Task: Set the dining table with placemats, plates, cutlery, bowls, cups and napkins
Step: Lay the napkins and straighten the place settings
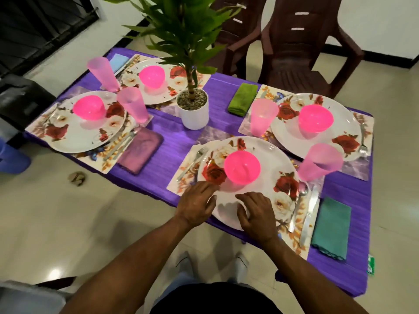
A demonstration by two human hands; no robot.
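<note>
A white cylindrical pot (194,115) near the middle of the purple-clothed table (172,143) holds grey pebbles and a leafy green plant (181,26). Four round white plates printed with red and white roses each carry one glossy pink plastic bowl, and nothing shows inside the bowls. The nearest rose-printed plate (260,177) lies on a rectangular floral placemat (181,177), with its pink bowl (242,167) set near the centre.

Both hands are at the near rim of this plate — the left hand (197,203) with relaxed, slightly spread fingers resting on the plate's left edge, the right hand (256,214) over the near edge with fingers loosely bent, gripping nothing. The bowl sits just beyond the fingertips, apart from them.

A metal fork (192,163) lies left of the plate; a spoon (299,205) and knife (309,214) lie right of it, beside a folded teal cloth napkin (332,230). A translucent pink tapered cup (318,163) stands at the plate's far right — smooth plastic, open end up.
</note>
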